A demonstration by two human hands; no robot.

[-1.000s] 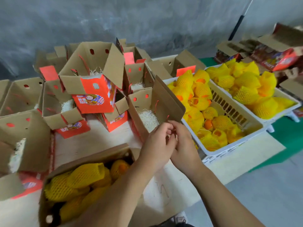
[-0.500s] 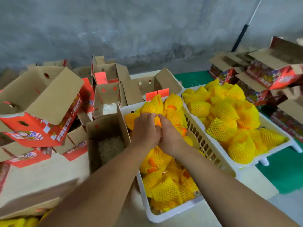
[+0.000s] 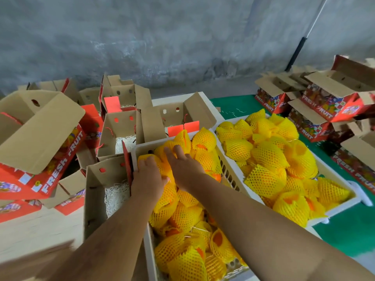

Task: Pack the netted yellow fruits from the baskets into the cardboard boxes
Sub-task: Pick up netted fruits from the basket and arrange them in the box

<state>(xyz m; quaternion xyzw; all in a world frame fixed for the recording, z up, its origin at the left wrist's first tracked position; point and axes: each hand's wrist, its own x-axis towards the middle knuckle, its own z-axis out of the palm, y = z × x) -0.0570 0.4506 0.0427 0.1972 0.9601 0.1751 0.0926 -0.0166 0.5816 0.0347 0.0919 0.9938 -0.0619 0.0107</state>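
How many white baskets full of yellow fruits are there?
2. One white basket is in the middle, where both hands reach in; the other basket sits to its right, beside the green mat. None seems hidden.

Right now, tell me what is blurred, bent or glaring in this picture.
Head view: light is soft and even, with no glare and only faint shadows; the bottom-left corner by the left forearm is motion-smeared; the wide lens bows the white pole; the netted fruits and the FRESH FRUIT box stay sharp.
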